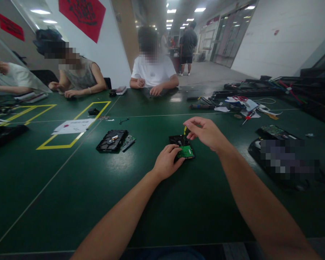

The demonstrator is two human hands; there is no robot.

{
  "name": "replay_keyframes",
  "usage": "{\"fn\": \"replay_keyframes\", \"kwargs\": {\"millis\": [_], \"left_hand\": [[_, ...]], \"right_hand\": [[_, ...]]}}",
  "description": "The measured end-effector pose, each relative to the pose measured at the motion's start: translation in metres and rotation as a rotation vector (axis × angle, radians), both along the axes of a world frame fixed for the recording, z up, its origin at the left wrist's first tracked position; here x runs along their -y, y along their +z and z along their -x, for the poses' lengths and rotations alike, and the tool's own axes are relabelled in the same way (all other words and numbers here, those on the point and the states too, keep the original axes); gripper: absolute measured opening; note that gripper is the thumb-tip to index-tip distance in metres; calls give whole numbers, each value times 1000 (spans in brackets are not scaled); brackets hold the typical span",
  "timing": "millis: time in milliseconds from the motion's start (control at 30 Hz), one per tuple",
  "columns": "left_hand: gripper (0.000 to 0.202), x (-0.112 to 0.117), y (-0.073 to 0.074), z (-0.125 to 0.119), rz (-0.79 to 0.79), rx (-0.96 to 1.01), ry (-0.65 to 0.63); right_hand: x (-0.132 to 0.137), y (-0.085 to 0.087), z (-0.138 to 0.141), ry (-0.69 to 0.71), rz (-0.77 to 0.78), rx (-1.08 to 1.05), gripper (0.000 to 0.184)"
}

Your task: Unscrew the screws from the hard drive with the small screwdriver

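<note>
A hard drive with a green circuit board on its near part lies on the green table in front of me. My left hand grips it from the left, fingers over the top edge and thumb along the near side. Pinched in my right hand is a screwdriver with a yellow and black handle, held upright. Its shaft points down at the board; whether the tip sits in a screw is too small to tell.
Left of my hands lie another hard drive and a loose circuit board. A paper sheet lies on yellow tape. Cables and tools, a red screwdriver and more drive parts are at right. Across the table, people sit working.
</note>
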State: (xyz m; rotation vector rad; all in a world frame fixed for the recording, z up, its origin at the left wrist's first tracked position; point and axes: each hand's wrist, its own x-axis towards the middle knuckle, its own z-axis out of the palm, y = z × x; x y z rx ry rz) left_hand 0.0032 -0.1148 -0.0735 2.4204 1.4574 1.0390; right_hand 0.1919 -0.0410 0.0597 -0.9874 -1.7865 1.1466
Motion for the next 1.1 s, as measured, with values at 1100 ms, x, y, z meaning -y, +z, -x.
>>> {"fn": "replay_keyframes", "kwargs": {"millis": [1100], "left_hand": [[26, -2, -6, 1, 37, 35, 24]], "right_hand": [[-2, 1, -5, -21, -8, 15, 19]]}}
